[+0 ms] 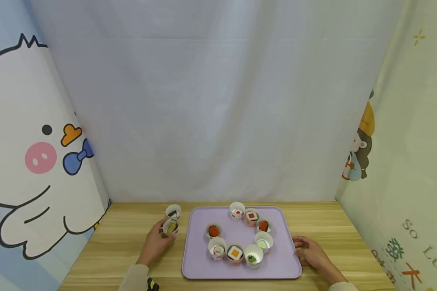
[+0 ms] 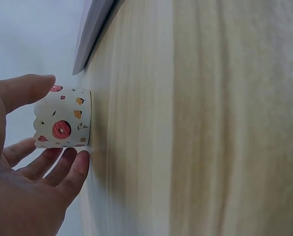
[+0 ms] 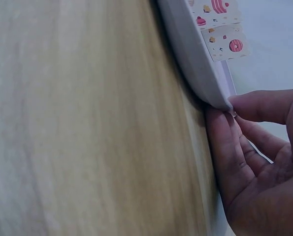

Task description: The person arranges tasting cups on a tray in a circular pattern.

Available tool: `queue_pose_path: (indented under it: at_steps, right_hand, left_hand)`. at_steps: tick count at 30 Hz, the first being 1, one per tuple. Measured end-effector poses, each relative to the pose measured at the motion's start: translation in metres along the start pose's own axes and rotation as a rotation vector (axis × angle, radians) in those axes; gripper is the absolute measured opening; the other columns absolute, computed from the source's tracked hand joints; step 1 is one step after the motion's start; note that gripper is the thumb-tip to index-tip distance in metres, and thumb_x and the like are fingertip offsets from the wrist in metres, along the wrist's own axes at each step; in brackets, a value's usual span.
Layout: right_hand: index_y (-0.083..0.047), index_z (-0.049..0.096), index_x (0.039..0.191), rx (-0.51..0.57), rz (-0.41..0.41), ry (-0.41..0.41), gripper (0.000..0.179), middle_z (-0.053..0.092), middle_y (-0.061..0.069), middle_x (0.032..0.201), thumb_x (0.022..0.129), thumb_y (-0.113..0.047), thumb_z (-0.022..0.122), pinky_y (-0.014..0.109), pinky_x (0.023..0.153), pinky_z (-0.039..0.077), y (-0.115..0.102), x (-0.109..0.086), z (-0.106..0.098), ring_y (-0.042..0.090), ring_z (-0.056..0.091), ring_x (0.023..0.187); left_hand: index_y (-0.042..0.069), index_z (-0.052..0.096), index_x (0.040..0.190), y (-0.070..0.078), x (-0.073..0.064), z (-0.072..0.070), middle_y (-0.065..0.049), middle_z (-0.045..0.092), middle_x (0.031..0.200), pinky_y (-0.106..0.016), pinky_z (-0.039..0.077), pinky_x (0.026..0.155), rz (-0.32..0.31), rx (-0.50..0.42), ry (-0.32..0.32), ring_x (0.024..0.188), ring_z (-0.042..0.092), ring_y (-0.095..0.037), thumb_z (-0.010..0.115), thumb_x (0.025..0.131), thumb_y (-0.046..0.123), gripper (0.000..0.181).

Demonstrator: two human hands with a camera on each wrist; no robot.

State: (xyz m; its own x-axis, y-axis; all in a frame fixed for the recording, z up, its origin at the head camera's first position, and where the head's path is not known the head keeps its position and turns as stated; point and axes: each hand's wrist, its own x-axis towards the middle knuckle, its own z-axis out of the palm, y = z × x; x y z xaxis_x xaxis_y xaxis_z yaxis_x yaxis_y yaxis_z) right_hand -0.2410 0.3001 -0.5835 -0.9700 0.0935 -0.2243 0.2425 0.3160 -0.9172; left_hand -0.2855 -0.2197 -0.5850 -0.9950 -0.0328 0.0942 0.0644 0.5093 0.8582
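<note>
Left of the tray, my left hand (image 1: pixel 156 242) holds a white paper cup (image 1: pixel 170 227) with a yellowish-topped sushi piece in it. In the left wrist view the thumb lies along one side of this donut-printed cup (image 2: pixel 62 118) and the fingers along the other; its base is at the table top. Just behind it stands another paper cup (image 1: pixel 173 211) with a dark-wrapped piece. My right hand (image 1: pixel 309 252) pinches the right edge of the lilac tray (image 1: pixel 200 268). In the right wrist view the thumb is on the tray's rim (image 3: pixel 220 96), with fingers against its underside.
Several paper cups with sushi pieces stand on the tray, among them a red-topped one (image 1: pixel 213 231), a square white one with a yellow centre (image 1: pixel 235 254) and one with green filling (image 1: pixel 253 256). The wooden table (image 1: pixel 313 214) meets a pale curtain (image 1: pixel 218 121) behind.
</note>
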Motion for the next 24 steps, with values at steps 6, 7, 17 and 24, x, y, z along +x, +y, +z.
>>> queue_pose_path:
  at_steps: [6,7,17,24]
  right_hand:
    - [0.006,0.055,0.130,0.007,0.013,0.003,0.056,0.060,0.011,0.103,0.076,0.011,0.062,0.038,0.061,0.058,0.0018,0.0010,0.0002,0.018,0.062,0.080]
    - [0.006,0.055,0.130,0.008,0.016,0.002,0.056,0.059,0.011,0.103,0.076,0.011,0.062,0.038,0.061,0.058,0.0023,0.0012,0.0003,0.018,0.062,0.080]
    - [0.006,0.055,0.130,0.011,0.001,-0.001,0.055,0.059,0.011,0.103,0.076,0.011,0.063,0.037,0.063,0.058,0.0010,0.0009,0.0002,0.018,0.061,0.082]
    - [0.006,0.055,0.130,0.006,-0.008,0.004,0.055,0.059,0.010,0.102,0.076,0.011,0.062,0.037,0.062,0.057,0.0012,0.0003,-0.0004,0.017,0.060,0.081]
  left_hand:
    - [-0.002,0.043,0.142,-0.0016,0.0020,0.0017,-0.029,0.057,0.130,-0.040,0.053,0.088,0.006,-0.008,0.010,0.111,0.062,-0.039,0.077,0.079,0.006,0.072]
    - [-0.001,0.043,0.141,-0.0021,0.0025,0.0020,-0.028,0.058,0.128,-0.040,0.053,0.088,0.010,0.004,0.011,0.110,0.062,-0.038,0.077,0.079,0.005,0.071]
    - [0.001,0.046,0.138,-0.0032,0.0050,0.0047,-0.024,0.061,0.124,-0.051,0.047,0.094,0.035,0.099,-0.006,0.111,0.059,-0.036,0.078,0.075,0.004,0.071]
    - [-0.001,0.047,0.136,0.0012,0.0053,0.0044,-0.023,0.060,0.123,-0.048,0.046,0.096,0.060,0.084,-0.038,0.113,0.058,-0.035,0.081,0.070,0.001,0.074]
